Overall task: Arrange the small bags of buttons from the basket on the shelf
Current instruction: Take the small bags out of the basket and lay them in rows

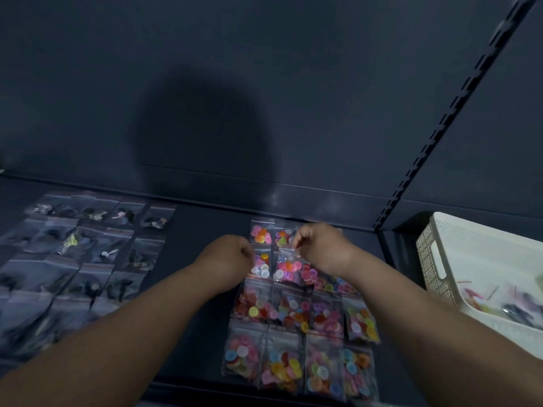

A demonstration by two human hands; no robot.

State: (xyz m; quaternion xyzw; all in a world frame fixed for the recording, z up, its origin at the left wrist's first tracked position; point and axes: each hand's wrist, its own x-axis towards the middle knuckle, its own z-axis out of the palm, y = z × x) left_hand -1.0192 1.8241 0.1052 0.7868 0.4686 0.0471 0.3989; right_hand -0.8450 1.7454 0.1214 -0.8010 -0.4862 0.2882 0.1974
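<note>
Several clear bags of coloured buttons [296, 327] lie in a grid on the dark shelf [202, 248]. My right hand [321, 246] pinches the top edge of one small bag of pink and orange buttons [289, 267], held just above the grid's second row. My left hand [227, 258] is a closed fist at the left edge of the grid, next to a bag with white and pink buttons [261, 265]; whether it grips that bag's corner I cannot tell. The white perforated basket [440, 259] stands at the right with a few bags inside.
A second grid of clear bags with dark buttons [79, 259] covers the shelf's left part. A bare strip of shelf separates the two grids. The dark back wall [264, 98] rises behind, with a slotted upright [440, 136] at the right. The shelf's front edge [205, 390] runs below.
</note>
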